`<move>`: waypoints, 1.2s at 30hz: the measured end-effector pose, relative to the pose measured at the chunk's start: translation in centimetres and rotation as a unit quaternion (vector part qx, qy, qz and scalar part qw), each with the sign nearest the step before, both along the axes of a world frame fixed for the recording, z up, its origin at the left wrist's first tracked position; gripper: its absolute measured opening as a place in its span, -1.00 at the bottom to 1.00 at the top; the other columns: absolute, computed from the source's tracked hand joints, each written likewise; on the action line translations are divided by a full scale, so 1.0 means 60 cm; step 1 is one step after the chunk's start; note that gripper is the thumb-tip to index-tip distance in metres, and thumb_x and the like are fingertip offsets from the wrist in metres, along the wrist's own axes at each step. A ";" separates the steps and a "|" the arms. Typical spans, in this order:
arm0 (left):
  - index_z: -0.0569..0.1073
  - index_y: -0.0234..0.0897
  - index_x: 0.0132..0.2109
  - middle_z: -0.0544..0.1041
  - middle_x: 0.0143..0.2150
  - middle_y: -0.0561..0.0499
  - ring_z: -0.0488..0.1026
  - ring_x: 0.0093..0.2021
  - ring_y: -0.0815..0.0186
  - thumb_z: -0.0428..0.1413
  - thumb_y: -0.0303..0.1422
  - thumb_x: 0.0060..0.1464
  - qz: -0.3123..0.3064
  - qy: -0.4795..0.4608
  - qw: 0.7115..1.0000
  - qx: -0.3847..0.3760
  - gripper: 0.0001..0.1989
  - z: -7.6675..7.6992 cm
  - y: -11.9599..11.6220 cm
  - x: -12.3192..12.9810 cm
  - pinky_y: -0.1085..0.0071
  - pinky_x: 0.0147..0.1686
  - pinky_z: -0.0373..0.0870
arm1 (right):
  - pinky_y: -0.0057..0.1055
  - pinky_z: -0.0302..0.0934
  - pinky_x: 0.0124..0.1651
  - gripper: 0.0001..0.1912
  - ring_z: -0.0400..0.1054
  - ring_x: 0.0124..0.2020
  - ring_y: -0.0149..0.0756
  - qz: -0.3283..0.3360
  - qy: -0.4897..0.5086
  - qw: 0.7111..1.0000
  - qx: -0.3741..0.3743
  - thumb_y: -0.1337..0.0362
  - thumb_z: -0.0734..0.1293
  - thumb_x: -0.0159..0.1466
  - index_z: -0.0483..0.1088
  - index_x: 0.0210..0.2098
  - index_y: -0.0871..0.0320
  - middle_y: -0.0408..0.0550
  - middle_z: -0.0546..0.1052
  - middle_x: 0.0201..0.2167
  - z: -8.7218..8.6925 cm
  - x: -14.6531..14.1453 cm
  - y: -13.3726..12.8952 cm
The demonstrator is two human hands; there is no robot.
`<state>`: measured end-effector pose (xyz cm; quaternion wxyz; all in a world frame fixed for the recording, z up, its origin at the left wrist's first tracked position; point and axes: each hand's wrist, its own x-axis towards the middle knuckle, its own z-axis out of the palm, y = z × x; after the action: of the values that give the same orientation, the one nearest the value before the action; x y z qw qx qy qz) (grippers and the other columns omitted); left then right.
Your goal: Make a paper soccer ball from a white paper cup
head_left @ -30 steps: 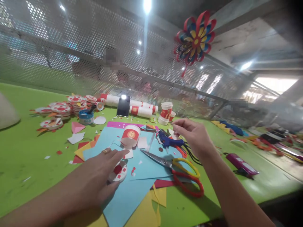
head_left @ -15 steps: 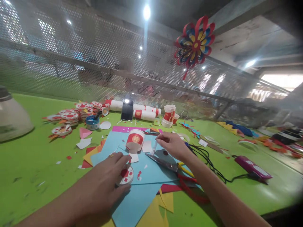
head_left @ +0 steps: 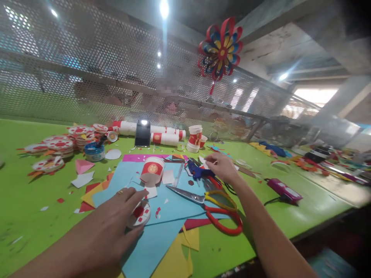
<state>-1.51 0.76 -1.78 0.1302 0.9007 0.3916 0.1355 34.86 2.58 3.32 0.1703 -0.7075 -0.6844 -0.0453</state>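
Note:
My left hand rests around a round white disc with red patches, its fingers spread at the disc's edge. My right hand reaches past a blue glue gun, fingertips pinched close to white paper bits; what they hold, if anything, is too small to tell. A cut red and white paper cup stands on light blue paper between the hands. Large scissors with yellow and red handles lie on the paper, blades pointing left. A clear stick lies beside a white paper piece.
Stacked red and white discs and a blue jar stand at the left. Further back are a phone, cup stacks and upright cups. A purple device with a cord lies right.
The view has turned to the right. My right hand has moved right, away from the clear stick, and the glue gun now shows. My left hand stays at the disc.

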 end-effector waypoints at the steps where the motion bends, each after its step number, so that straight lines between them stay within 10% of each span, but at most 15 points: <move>1: 0.34 -0.23 0.30 0.44 0.22 -0.30 0.42 0.17 -0.16 0.04 -0.14 0.18 0.001 0.006 1.000 -0.001 -0.42 0.000 0.001 0.000 -0.13 0.11 0.40 | -0.10 0.40 0.00 -0.71 0.46 -0.03 -0.17 0.007 -0.027 1.000 -0.014 0.18 0.34 0.39 0.42 0.06 0.16 0.03 0.49 0.06 -0.005 -0.004 -0.004; 9: 0.31 -0.36 0.29 0.44 0.19 -0.35 0.36 0.20 -0.16 -0.02 -0.24 0.19 0.000 0.044 0.999 0.014 -0.44 0.024 -0.008 0.014 -0.13 0.17 0.31 | -0.01 0.34 0.08 -0.67 0.41 0.06 -0.10 0.015 -0.116 0.991 -0.071 0.18 0.35 0.38 0.41 0.09 0.17 0.06 0.46 0.11 -0.054 -0.026 0.012; 18: 0.24 -0.41 0.32 0.42 0.15 -0.35 0.37 0.12 -0.15 -0.04 -0.23 0.21 -0.010 0.057 0.998 -0.027 -0.41 0.037 -0.009 0.019 -0.07 0.08 0.34 | -0.01 0.25 0.09 -0.66 0.39 0.01 0.07 0.010 0.104 0.993 0.064 0.36 0.40 0.08 0.50 -0.12 0.21 0.14 0.55 -0.10 -0.026 0.032 0.012; 24: 0.35 -0.34 0.20 0.45 0.11 -0.27 0.37 0.11 -0.10 0.01 -0.23 0.17 -0.013 0.012 0.999 -0.035 -0.50 0.037 -0.008 0.021 -0.04 0.08 0.33 | -0.15 0.40 -0.30 -0.56 0.55 -0.26 -0.04 0.041 0.338 0.931 0.134 -0.08 0.18 0.33 0.45 -0.06 0.09 0.09 0.62 -0.25 0.006 0.020 -0.020; 30: 0.45 -0.24 -0.06 0.45 -0.05 -0.14 0.40 -0.06 0.06 0.07 -0.27 0.12 -0.013 -0.004 0.998 -0.061 -0.74 0.043 -0.008 0.021 0.16 -0.09 0.37 | -0.11 0.43 -0.22 -0.63 0.57 -0.21 0.03 0.077 0.540 0.828 0.129 -0.10 0.33 0.28 0.57 -0.20 0.04 0.11 0.64 -0.30 0.024 -0.024 -0.060; 36: 0.47 -0.21 -0.05 0.41 -0.09 -0.07 0.39 -0.09 0.13 0.07 -0.30 0.12 -0.016 -0.006 0.996 -0.089 -0.75 0.050 -0.009 0.017 0.27 -0.14 0.34 | -0.24 0.39 -0.52 -0.64 0.49 -0.51 -0.09 0.176 0.450 0.875 0.007 -0.17 0.47 0.10 0.63 -0.41 -0.02 0.02 0.62 -0.48 0.026 -0.047 -0.109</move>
<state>-0.48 0.22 1.20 0.2142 0.8911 0.3867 0.1030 32.06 -3.98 4.91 0.4700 -0.5179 -0.6470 0.3039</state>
